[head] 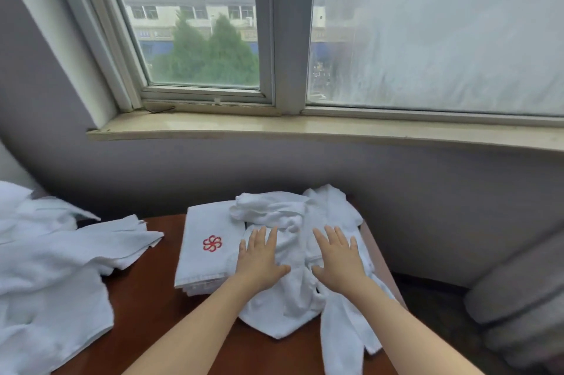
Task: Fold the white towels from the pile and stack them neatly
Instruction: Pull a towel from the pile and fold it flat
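White terry cloth covers much of the dark red-brown wooden table [146,298] beneath the window. A rumpled white terry towel [287,298] is spread at the table's right side, and both hands are laid flat upon it. The left hand [259,261] and the right hand [338,258] are set side by side with a ridge of cloth between them. The fingers are straight and slightly spread, and nothing is gripped by either hand. The palms appear to be placed so that the cloth can be pressed down and smoothed outward, since a towel this creased cannot be folded squarely until it is flattened.

Just to the left, a folded white rectangular towel with a red flower emblem [210,243] is laid with its edges squared, on what seem to be further folded layers. It is judged to be the start of the neat stack, kept close so that each finished towel need only be moved a short way. Its right edge is touched or slightly overlapped by the rumpled towel.

At the far left a loose heap of unfolded white towels [45,268] is kept well apart, presumably so that folded and unfolded cloth are not mixed. One end of the rumpled towel is hung over the table's near edge and may need to be drawn back before folding.
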`<state>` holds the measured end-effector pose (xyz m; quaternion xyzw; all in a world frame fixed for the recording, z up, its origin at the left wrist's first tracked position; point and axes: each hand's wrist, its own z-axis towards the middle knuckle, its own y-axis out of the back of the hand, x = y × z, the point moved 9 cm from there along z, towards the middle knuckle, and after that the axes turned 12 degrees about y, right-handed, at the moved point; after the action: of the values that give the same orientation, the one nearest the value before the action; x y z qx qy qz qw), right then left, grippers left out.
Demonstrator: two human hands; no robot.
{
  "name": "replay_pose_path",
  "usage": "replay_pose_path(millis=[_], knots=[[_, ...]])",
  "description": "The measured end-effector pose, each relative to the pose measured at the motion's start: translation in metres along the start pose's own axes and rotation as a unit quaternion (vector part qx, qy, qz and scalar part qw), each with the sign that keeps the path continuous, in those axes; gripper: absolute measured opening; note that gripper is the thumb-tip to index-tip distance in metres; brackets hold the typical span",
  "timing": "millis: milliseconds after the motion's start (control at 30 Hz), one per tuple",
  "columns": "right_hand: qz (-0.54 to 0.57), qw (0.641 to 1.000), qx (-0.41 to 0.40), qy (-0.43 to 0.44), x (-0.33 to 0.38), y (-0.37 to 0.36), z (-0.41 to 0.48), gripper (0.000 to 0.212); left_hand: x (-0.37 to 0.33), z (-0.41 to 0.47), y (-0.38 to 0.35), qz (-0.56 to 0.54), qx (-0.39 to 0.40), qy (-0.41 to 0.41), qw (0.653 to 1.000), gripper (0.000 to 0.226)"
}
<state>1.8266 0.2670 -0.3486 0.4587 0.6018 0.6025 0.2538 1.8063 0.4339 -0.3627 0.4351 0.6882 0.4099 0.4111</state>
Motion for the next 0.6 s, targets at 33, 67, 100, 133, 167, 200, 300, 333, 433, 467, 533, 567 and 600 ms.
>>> replay_pose_path(millis=[33, 67, 100, 133, 167, 200, 300, 333, 433, 467, 533, 567, 600], knots=[[0.007, 1.000, 0.003, -0.006, -0.007, -0.001, 0.004, 0.077, -0.004, 0.006, -0.002, 0.000, 0.004, 0.002, 1.000, 0.093], [0.015, 1.000, 0.007, -0.013, -0.015, -0.002, 0.007, 0.078, -0.007, 0.012, -0.004, 0.000, 0.009, 0.003, 1.000, 0.093], [0.023, 0.999, 0.011, -0.020, -0.022, -0.004, 0.012, 0.078, -0.010, 0.019, -0.007, 0.001, 0.013, 0.005, 1.000, 0.093], [0.033, 0.999, 0.014, -0.028, -0.029, -0.005, 0.016, 0.078, -0.012, 0.025, -0.010, 0.001, 0.016, 0.007, 1.000, 0.094], [0.043, 0.998, 0.016, -0.036, -0.037, -0.007, 0.020, 0.078, -0.015, 0.032, -0.013, -0.001, 0.020, 0.009, 1.000, 0.094], [0.049, 0.998, 0.017, -0.042, -0.042, -0.008, 0.023, 0.077, -0.016, 0.035, -0.014, -0.003, 0.022, 0.013, 1.000, 0.095], [0.062, 0.996, 0.021, -0.058, -0.061, -0.016, 0.036, 0.077, -0.021, 0.054, -0.022, -0.011, 0.029, 0.020, 0.999, 0.096], [0.068, 0.996, 0.023, -0.062, -0.067, -0.019, 0.040, 0.077, -0.023, 0.059, -0.025, -0.015, 0.030, 0.023, 0.999, 0.097], [0.096, 0.992, 0.022, -0.079, -0.080, -0.031, 0.051, 0.078, -0.028, 0.074, -0.033, -0.020, 0.024, 0.028, 0.999, 0.101], [0.106, 0.990, 0.021, -0.086, -0.084, -0.035, 0.054, 0.079, -0.029, 0.078, -0.035, -0.021, 0.017, 0.029, 0.999, 0.102], [0.126, 0.987, 0.017, -0.101, -0.090, -0.042, 0.061, 0.084, -0.030, 0.085, -0.039, -0.022, 0.004, 0.032, 0.999, 0.106], [0.136, 0.985, 0.014, -0.109, -0.094, -0.045, 0.064, 0.087, -0.030, 0.089, -0.042, -0.024, 0.000, 0.034, 0.999, 0.108], [0.142, 0.983, 0.011, -0.115, -0.096, -0.049, 0.067, 0.090, -0.030, 0.091, -0.044, -0.023, -0.007, 0.037, 0.999, 0.109]])
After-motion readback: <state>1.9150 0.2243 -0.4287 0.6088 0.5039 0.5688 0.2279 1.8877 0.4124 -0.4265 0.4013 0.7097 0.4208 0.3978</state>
